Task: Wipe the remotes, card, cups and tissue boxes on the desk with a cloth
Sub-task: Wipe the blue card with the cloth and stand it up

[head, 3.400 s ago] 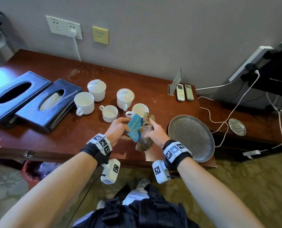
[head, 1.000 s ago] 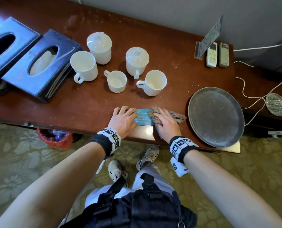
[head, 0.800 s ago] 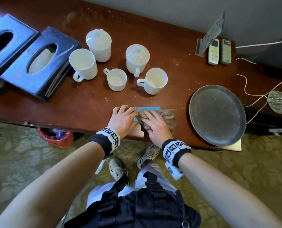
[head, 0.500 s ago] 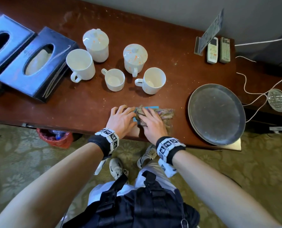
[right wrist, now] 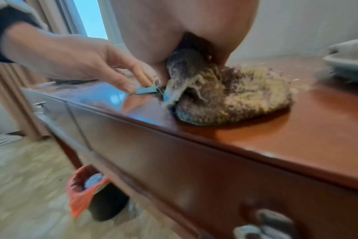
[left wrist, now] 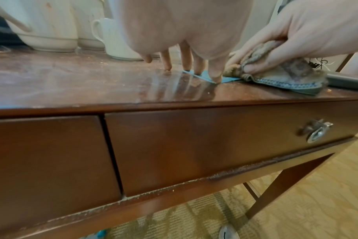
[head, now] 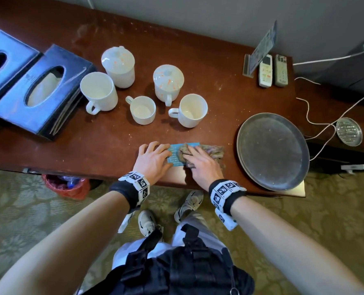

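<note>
Long dark red-brown wooden bench (head: 113,141), glossy on top, drawers along the front edge. At the left end, two dark blue tissue boxes (head: 38,96) lying side by side, touching. Near the front right corner, round grey metal tray (head: 272,150), overhanging the front edge a little. Mid-bench toward the back, five white cups (head: 142,109): two lidded ones behind, three open ones in front, handles pointing left or forward. At the back right corner, two remotes (head: 273,70) lying side by side, just right of an upright clear sign holder (head: 259,52). Close to the front edge, between cups and tray, left hand (head: 153,160) spread flat, straight fingertips (left wrist: 215,76) pressing down the left end of a small blue card (head: 174,155) lying flat. Right hand (head: 202,165) bunched round a crumpled brown-grey cloth (right wrist: 235,97), thumb and fingers gripping it, cloth lying over the card's right part and the bench beside it.
</note>
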